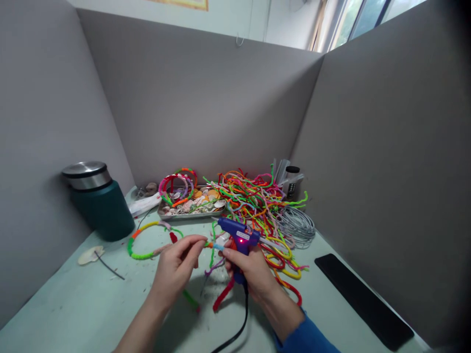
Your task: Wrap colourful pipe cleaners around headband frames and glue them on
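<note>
My right hand (254,274) is wrapped round the grip of a blue glue gun (235,228), its red light lit and its nozzle pointing left. Between my hands runs a short stretch of pipe cleaner (217,246), orange and light blue. My left hand (178,264) pinches its left end, and my right thumb and fingertip meet its blue end. A ring wrapped in coloured pipe cleaner (142,256) passes behind my left hand; whether it joins the held stretch I cannot tell. Green and red pipe-cleaner ends (222,295) lie below my hands.
Behind are a metal tray (191,214) of shells with wrapped rings on it, a heap of pipe cleaners (253,196) and a grey wire coil (297,228). A teal flask (105,211) stands left, a black strip (362,301) lies right. Grey partitions (198,98) surround the table.
</note>
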A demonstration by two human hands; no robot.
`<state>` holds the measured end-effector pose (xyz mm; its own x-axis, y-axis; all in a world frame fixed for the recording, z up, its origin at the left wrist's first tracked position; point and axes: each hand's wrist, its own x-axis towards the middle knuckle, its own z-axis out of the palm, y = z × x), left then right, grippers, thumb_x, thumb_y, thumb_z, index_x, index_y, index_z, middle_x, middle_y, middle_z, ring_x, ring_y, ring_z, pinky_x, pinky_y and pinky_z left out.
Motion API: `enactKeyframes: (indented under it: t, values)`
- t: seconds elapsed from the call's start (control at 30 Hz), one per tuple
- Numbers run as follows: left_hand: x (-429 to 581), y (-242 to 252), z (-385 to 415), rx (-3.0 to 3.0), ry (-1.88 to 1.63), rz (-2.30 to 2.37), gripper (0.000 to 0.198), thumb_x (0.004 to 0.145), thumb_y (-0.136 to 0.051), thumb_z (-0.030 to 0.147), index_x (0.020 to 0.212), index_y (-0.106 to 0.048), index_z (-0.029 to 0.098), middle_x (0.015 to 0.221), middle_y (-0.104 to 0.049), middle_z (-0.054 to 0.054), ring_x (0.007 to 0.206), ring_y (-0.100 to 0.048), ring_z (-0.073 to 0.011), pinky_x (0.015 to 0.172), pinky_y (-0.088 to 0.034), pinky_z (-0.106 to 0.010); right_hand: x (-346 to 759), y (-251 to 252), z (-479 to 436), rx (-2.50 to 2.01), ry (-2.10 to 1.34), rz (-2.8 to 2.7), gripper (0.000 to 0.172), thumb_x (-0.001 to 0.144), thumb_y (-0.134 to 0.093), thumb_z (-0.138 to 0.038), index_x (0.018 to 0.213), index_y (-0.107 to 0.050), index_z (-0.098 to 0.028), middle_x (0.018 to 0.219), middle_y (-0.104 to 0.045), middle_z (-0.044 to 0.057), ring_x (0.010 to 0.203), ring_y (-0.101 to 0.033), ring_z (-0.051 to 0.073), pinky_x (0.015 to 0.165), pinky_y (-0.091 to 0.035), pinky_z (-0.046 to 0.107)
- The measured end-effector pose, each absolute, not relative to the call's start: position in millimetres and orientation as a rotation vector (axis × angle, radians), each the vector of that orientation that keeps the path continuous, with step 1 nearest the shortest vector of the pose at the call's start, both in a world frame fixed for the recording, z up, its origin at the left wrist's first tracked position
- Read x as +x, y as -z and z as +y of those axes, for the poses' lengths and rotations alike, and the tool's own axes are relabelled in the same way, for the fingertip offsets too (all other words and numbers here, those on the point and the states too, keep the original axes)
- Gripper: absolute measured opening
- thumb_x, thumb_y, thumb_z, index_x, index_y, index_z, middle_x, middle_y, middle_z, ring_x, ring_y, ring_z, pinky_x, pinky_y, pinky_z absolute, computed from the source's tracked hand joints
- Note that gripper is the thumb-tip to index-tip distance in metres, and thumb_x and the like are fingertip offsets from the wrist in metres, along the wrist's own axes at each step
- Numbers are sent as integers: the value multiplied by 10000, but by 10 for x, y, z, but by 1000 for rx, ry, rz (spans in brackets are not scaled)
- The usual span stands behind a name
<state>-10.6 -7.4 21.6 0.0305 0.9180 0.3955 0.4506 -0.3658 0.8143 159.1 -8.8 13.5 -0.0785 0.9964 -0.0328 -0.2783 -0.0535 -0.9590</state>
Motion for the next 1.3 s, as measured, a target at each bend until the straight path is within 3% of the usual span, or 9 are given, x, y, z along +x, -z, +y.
enactKeyframes:
  t: [0.1,0.47,0.67,0.77,0.9,1.17,1.3]
  values:
    - [-104,-221,-62,1773,-1288,1385,256,819,-550,392,879,-670,174,627,-659,3,481,-533,-91,452,-410,-186,1592,-120,-89,-987,-1419,-1026,241,686,-702,-272,833,-580,-125,577,-561,-16,472,-515,89,420,-417,181]
    - [-123,-212,-36,1947,-1304,1356,191,815,-567,327,825,-702,193,826,-703,-38,758,-641,-156,673,-492,-236,1589,-118,-82,-969,-1412,-1021,199,696,-687,-253,805,-576,-129,561,-534,-29,456,-477,74,412,-402,173]
    - [-117,-218,-43,2042,-1355,1310,231,806,-585,303,996,-673,205,1024,-676,-71,845,-647,-172,687,-518,-243,1592,-119,-84,-964,-1454,-986,216,696,-689,-262,817,-578,-121,546,-539,-25,452,-480,78,409,-403,177]
    - [-116,-199,-41,2117,-1394,1314,199,815,-577,275,966,-684,202,972,-695,-65,839,-652,-170,725,-520,-253,1596,-126,-89,-965,-1449,-989,208,695,-688,-254,810,-578,-120,550,-539,-25,450,-478,75,407,-404,175]
    - [-119,-179,-67,2209,-1398,1317,181,839,-539,243,931,-688,198,905,-710,-52,716,-660,-146,684,-525,-246,1590,-138,-97,-962,-1433,-991,206,689,-691,-249,802,-573,-124,579,-551,-21,450,-478,72,400,-403,173]
    - [-88,-181,-97,2273,-1363,1413,180,845,-517,235,885,-687,192,784,-711,-42,650,-641,-141,642,-491,-235,1570,-153,-95,-968,-1456,-964,234,665,-715,-275,796,-581,-133,604,-575,-14,455,-488,75,394,-403,169]
    - [-80,-147,-53,2113,-1274,1478,233,837,-533,296,1003,-660,191,725,-701,-23,557,-607,-126,577,-472,-229,1584,-112,-72,-986,-1477,-937,237,664,-714,-288,778,-588,-123,572,-564,-15,453,-482,73,400,-398,167]
